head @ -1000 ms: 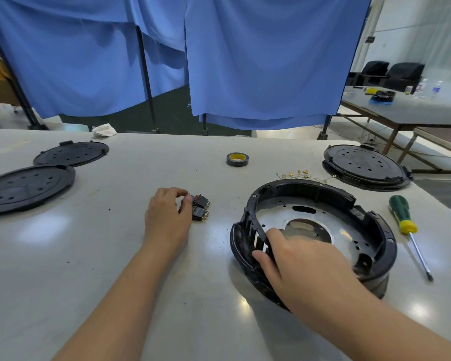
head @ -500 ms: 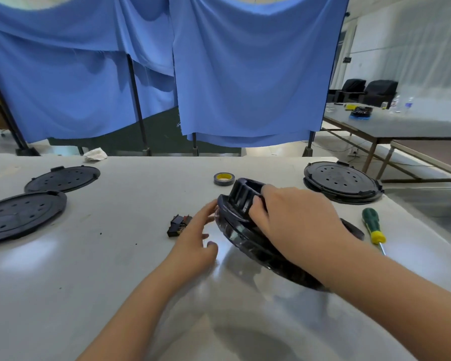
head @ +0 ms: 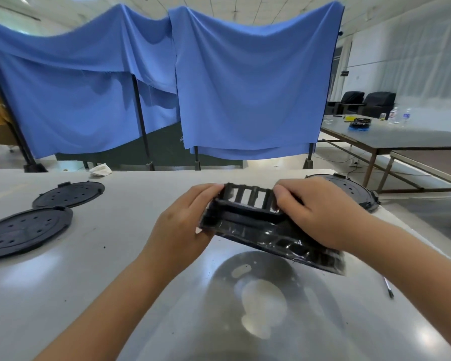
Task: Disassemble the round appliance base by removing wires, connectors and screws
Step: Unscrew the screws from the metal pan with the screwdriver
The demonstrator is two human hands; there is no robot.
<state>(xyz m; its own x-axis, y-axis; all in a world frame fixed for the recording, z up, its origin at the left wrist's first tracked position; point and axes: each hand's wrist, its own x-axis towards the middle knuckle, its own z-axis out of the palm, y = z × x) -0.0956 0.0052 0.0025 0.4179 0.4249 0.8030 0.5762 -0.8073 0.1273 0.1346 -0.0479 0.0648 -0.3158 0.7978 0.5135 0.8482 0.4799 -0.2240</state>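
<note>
The person is holding the round base [head: 266, 230] tilted above the desk [head: 115, 269], left hand [head: 182, 225] and right hand [head: 318, 217] gripping its slotted rim; it is looking rigid, light, somewhat glossy and slippery.

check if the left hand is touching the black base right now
Touching. The head view shows the left hand gripping the left end of the black base, fingers curled over its ribbed top edge.
</note>
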